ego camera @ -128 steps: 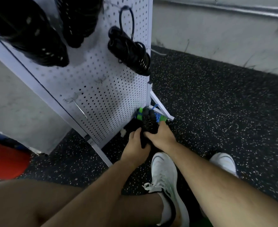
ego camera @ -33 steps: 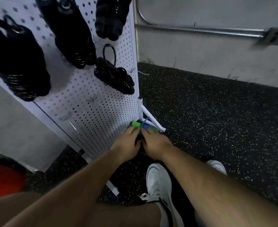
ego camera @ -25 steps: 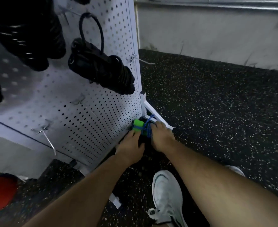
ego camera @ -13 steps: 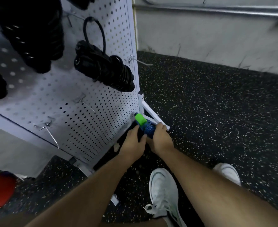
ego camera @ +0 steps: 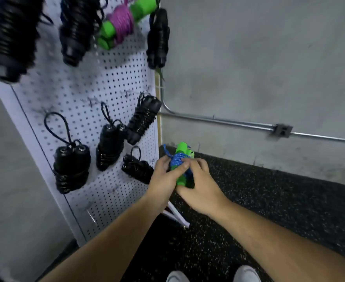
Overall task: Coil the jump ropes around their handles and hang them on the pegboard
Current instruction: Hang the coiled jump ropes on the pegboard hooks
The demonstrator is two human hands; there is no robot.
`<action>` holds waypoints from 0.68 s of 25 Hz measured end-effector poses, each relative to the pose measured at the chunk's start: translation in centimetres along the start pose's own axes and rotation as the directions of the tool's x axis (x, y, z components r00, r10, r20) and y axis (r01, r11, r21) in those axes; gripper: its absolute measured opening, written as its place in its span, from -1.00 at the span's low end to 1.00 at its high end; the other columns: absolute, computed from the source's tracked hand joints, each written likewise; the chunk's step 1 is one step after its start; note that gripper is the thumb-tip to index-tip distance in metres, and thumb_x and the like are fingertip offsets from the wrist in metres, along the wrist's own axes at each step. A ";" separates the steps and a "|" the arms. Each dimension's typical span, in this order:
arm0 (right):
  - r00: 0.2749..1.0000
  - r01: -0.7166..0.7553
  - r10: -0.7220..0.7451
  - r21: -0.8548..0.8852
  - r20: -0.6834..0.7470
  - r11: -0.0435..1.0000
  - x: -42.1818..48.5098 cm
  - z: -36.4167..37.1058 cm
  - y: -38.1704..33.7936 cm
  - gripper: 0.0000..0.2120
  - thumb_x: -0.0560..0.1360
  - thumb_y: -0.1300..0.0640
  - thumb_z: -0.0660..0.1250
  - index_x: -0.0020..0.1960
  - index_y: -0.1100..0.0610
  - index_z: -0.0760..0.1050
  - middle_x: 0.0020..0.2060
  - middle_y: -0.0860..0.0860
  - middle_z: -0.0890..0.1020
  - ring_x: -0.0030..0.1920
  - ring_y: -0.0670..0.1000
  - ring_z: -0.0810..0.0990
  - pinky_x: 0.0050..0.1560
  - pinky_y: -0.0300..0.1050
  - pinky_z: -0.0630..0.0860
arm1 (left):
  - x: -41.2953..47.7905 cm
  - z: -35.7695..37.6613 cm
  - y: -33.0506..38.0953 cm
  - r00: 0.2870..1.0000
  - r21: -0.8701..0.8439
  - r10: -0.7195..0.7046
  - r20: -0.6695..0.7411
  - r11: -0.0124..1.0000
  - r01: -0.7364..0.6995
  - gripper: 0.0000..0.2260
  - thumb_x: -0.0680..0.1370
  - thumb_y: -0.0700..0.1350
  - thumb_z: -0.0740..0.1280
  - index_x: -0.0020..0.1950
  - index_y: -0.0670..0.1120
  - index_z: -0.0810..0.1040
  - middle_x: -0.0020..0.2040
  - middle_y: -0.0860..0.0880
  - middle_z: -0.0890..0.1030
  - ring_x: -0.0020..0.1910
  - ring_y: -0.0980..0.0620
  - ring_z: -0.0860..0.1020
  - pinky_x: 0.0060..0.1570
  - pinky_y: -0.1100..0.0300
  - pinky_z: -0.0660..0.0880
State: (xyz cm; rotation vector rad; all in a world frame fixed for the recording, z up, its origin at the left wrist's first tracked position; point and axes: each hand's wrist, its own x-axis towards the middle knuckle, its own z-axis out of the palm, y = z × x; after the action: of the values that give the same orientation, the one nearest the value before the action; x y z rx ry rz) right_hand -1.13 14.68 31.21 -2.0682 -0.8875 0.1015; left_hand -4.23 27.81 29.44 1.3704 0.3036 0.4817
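Both hands on the blue-corded jump rope [ego camera: 178, 159]; it's up in the air, off the floor [ego camera: 269, 210], just beside the right edge of the pegboard [ego camera: 110, 88] and level with its lower row of bundles.

- rope state: blue cord wound round the middle of the two green handles; green ends stick out above and below the winding; short loose blue end pokes out at the coil's upper left
- left hand [ego camera: 161, 182]: grips the bundle from the left; thumb lies across the blue winding
- right hand [ego camera: 202, 188]: wraps it from the right; fingers [ego camera: 200, 162] curl over the coil; lower green end shows between the two hands
- not on a hook; can't tell whether the loose end is tucked

Board: four black coiled ropes [ego camera: 71, 165] hang in the lower part, each by a cord loop; nearest one sits just left of my left hand; three more black bundles [ego camera: 157, 39] up top, the left ones blurred; one purple-corded rope [ego camera: 123, 19] with green handles hangs among them.

White board foot [ego camera: 175, 214] rests on the floor under my wrists; metal conduit [ego camera: 228, 121] with a junction box [ego camera: 282, 131] runs along the grey wall; white shoe toes [ego camera: 177, 277] at the bottom edge.
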 end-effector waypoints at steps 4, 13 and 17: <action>0.965 -0.066 0.157 0.384 -0.211 0.921 1.2 -2.6 -2.8 -0.53 0.50 0.08 0.40 0.37 -0.11 0.40 0.25 -0.07 0.42 0.13 -0.33 0.47 0.19 -0.44 0.36 | -0.5 0.8 5.8 0.997 0.201 0.077 -0.005 0.977 -0.074 -0.54 0.55 -0.26 0.42 0.43 -0.11 0.45 0.30 -0.05 0.60 0.21 0.07 0.60 0.20 0.25 0.53; 0.948 0.028 0.268 0.882 -0.173 0.470 7.6 -4.2 -6.4 -0.48 0.55 0.22 0.42 0.43 -0.05 0.34 0.11 0.10 0.67 0.07 0.04 0.70 0.21 0.05 0.60 | 2.1 2.1 13.5 0.972 0.429 0.233 0.028 0.876 -0.222 -0.69 0.55 -0.28 0.39 0.27 -0.07 0.56 0.15 -0.05 0.65 0.00 0.23 0.64 0.06 0.29 0.56; 0.918 0.099 0.285 0.857 -0.275 0.506 10.5 -4.0 -6.8 -0.41 0.56 0.23 0.42 0.49 -0.03 0.26 0.12 -0.02 0.63 0.08 -0.01 0.69 0.21 -0.01 0.59 | 4.2 2.8 15.9 0.942 0.548 0.331 0.051 0.780 -0.304 -0.50 0.57 -0.40 0.27 0.43 0.00 0.37 0.20 0.13 0.51 0.06 0.52 0.47 0.09 0.56 0.38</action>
State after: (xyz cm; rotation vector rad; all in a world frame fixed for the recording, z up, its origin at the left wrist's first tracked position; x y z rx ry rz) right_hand 4.41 21.11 41.23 -1.0915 -0.3200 0.1530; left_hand -1.65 29.43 45.88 1.9973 0.2581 0.7483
